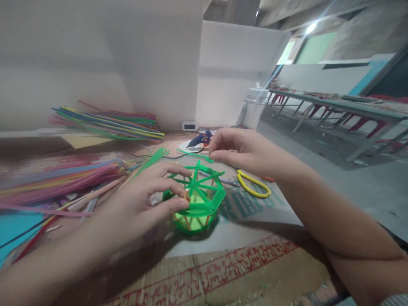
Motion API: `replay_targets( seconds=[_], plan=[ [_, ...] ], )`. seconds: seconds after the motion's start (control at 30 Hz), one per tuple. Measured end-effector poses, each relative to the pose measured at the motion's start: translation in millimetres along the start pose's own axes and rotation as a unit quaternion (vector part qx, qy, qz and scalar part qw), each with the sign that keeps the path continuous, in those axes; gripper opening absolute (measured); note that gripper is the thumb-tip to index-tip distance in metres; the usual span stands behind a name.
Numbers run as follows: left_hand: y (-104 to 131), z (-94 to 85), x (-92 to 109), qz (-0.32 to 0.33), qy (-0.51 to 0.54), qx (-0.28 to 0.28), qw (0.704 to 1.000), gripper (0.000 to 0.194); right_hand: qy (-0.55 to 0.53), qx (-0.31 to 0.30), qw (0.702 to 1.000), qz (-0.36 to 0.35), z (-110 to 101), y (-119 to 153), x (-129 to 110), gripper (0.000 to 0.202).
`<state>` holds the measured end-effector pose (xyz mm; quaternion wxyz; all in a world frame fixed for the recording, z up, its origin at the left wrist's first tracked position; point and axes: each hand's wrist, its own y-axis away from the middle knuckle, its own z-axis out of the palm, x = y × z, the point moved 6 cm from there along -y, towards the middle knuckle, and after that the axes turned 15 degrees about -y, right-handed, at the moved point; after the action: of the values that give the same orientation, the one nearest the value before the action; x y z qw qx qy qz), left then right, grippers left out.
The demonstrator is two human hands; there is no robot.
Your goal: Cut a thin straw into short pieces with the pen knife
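A small round green framework (204, 206) made of strips stands on the table, with spokes on top, a yellow-green base and thin orange uprights. My left hand (159, 191) reaches over its left side, thumb and index finger pinched on a short orange stick (186, 194) at the top rim. To the upper right, my right hand (237, 148) hangs above the table with curled fingers, thumb and fingertips brought together. Whatever lies between those tips is hidden. A thin green strip (194, 155) ends just beside them; whether they touch it I cannot tell.
Behind are a blue glue gun (200, 139) and a small digital display (189, 126). Yellow-handled scissors (253, 185) lie at right. Bundles of coloured pipe cleaners (108, 123) fill the left. A clear lidded container (255, 106) stands back right. Patterned cardboard (204, 276) covers the front.
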<state>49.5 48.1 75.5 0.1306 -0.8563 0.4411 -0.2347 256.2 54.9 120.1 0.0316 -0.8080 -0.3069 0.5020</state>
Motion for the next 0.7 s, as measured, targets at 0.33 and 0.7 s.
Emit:
replay_targets(
  seconds=[0.33, 0.7],
  plan=[
    [0.4, -1.2, -0.6, 0.020, -0.002, -0.017, 1.000, 0.021, 0.053, -0.273, 0.960, -0.042, 14.9, 20.2, 0.5, 0.017],
    [1.1, -1.8, -16.0, 0.035, -0.001, -0.042, 0.998, 0.018, 0.160, -0.239, 0.956, -0.062, 5.7, 24.5, -4.3, 0.027]
  ],
)
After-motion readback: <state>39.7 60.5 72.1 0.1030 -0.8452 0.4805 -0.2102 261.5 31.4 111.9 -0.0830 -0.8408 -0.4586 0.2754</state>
